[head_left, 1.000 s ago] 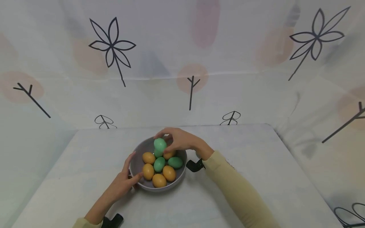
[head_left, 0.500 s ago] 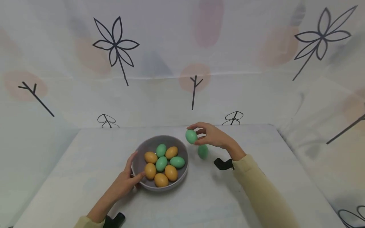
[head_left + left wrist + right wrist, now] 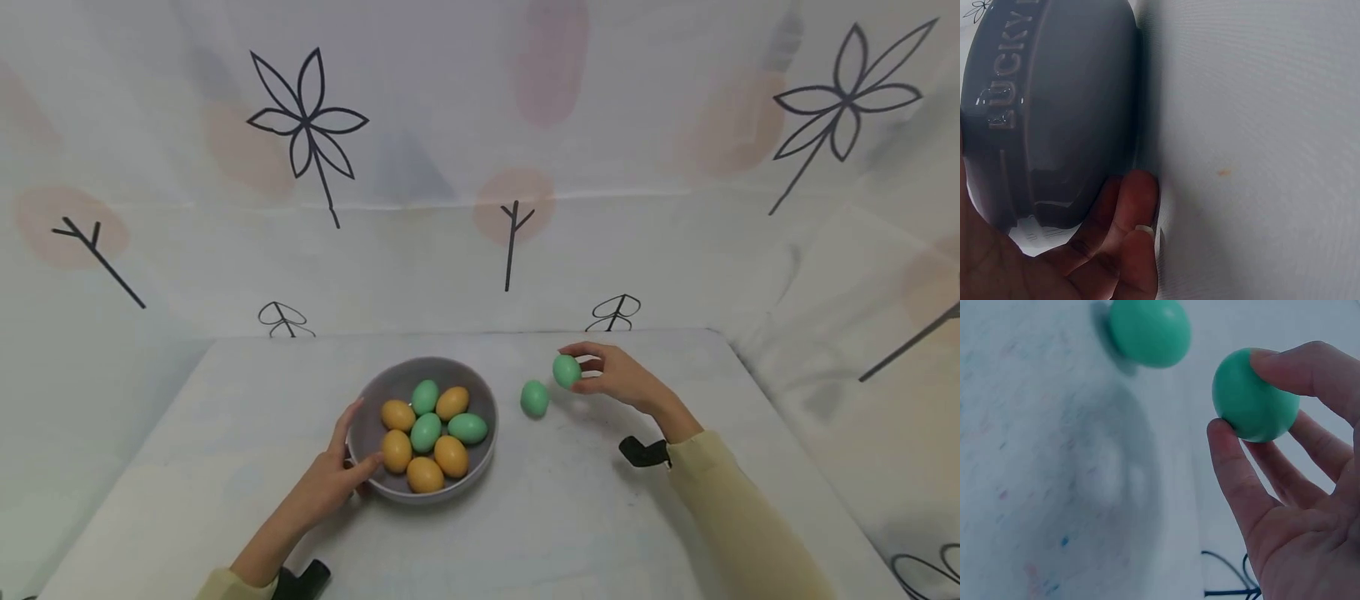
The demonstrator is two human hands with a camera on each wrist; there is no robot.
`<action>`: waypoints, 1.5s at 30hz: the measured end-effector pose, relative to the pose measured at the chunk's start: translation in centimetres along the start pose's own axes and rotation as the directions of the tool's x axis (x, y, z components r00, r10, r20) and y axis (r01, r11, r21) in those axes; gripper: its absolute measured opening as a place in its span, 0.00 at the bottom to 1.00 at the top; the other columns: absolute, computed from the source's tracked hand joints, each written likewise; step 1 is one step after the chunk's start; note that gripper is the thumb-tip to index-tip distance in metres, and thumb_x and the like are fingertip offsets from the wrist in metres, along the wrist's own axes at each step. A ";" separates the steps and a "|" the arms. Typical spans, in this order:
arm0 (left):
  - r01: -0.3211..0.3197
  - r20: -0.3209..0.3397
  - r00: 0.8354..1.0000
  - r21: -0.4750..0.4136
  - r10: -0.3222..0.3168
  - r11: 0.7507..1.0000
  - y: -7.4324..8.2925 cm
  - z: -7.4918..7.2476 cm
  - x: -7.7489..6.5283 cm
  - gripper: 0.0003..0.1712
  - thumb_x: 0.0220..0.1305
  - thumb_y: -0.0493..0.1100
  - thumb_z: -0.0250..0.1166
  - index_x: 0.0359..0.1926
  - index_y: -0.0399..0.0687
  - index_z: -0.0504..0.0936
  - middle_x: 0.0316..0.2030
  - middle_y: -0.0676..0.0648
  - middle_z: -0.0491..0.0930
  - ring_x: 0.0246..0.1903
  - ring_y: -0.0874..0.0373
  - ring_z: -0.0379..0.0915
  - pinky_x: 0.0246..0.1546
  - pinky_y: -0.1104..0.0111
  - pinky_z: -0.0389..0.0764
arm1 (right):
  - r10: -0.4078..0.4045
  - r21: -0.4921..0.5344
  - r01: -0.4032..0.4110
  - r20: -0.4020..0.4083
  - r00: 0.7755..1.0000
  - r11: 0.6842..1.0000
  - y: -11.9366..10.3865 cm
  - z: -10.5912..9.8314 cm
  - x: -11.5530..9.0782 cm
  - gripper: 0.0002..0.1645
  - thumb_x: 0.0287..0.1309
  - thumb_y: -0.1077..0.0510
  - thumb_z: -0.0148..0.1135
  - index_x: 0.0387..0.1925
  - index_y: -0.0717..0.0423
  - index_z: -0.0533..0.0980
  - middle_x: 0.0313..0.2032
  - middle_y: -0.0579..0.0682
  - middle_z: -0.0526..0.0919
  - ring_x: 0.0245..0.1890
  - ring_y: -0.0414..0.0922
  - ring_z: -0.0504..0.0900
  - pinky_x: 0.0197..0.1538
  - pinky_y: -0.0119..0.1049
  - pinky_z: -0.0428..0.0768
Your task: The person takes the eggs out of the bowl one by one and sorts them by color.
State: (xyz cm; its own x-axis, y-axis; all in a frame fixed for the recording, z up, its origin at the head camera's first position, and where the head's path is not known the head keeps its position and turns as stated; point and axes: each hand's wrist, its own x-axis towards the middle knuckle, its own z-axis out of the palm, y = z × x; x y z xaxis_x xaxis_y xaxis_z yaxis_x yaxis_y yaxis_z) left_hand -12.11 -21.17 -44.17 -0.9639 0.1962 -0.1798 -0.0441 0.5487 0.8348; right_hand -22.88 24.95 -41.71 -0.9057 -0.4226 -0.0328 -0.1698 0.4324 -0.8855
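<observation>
A grey bowl [image 3: 393, 385] stands left of the table's middle, holding three green eggs [image 3: 467, 428] and several orange-yellow eggs [image 3: 425, 475]. My left hand [image 3: 324, 483] grips its left side, thumb over the rim and other fingers against the outside. Raised lettering marks the bowl's wall [image 3: 1079, 106] in the left wrist view, where fingertips [image 3: 1138, 194] sit low beside it. Right of the bowl, my right hand [image 3: 622, 379] pinches a green egg [image 3: 1254, 397] between thumb and fingers, held above the table. Another green egg [image 3: 535, 399] lies on the tabletop between bowl and right hand.
The white table [image 3: 585, 517] ends at a patterned cloth backdrop [image 3: 420, 275] behind, with cloth on both sides too. Dark straps with a black piece [image 3: 643, 452] sit on each wrist.
My right hand has lifted a green egg out of the bowl and carried it rightward, past the green egg on the table. The left hand stays on the bowl.
</observation>
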 end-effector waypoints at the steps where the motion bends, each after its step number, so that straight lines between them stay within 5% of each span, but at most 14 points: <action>1: -0.001 0.001 1.000 -0.001 0.001 1.000 0.0 0.0 0.0 0.50 0.68 0.55 0.63 0.78 0.67 0.39 0.27 0.45 0.79 0.27 0.53 0.75 0.33 0.62 0.70 | 0.003 -0.013 -0.003 -0.004 1.000 1.000 0.4 0.0 -0.2 0.37 0.55 0.61 0.71 0.67 0.60 0.69 0.64 0.57 0.72 0.63 0.59 0.72 0.60 0.54 0.69; 16: 0.002 0.004 1.000 0.008 -0.002 1.000 0.2 0.2 0.0 0.50 0.68 0.56 0.63 0.78 0.66 0.38 0.27 0.46 0.79 0.27 0.54 0.75 0.35 0.62 0.70 | 0.042 -0.077 -0.043 -0.024 0.999 0.996 3.3 1.6 -1.6 0.37 0.51 0.58 0.75 0.63 0.62 0.73 0.61 0.59 0.75 0.63 0.61 0.72 0.64 0.55 0.67; 33: -0.001 0.016 1.000 0.031 0.001 1.000 0.6 -0.1 -0.1 0.50 0.68 0.56 0.62 0.78 0.66 0.38 0.24 0.46 0.78 0.27 0.54 0.74 0.39 0.60 0.69 | 0.006 -0.139 -0.011 -0.037 0.999 0.990 3.1 2.4 -1.0 0.36 0.51 0.56 0.75 0.62 0.60 0.74 0.61 0.57 0.76 0.62 0.58 0.72 0.64 0.56 0.66; 45: -0.013 0.005 1.000 0.032 0.013 0.999 0.4 -0.2 -0.1 0.50 0.68 0.55 0.63 0.78 0.65 0.39 0.27 0.45 0.78 0.27 0.54 0.74 0.36 0.61 0.70 | -0.021 -0.088 0.019 -0.024 0.999 0.996 3.5 2.1 -1.2 0.38 0.52 0.57 0.76 0.63 0.62 0.73 0.61 0.59 0.76 0.64 0.58 0.70 0.66 0.57 0.63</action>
State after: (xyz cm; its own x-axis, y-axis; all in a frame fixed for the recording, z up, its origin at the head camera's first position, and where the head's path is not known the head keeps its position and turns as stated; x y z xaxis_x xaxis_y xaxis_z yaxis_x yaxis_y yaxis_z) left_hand -12.04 -21.11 -43.71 -0.9631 0.2073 -0.1717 -0.0232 0.5716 0.8202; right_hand -21.58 25.31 -45.76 -0.9112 -0.4119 -0.0030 -0.2200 0.4928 -0.8419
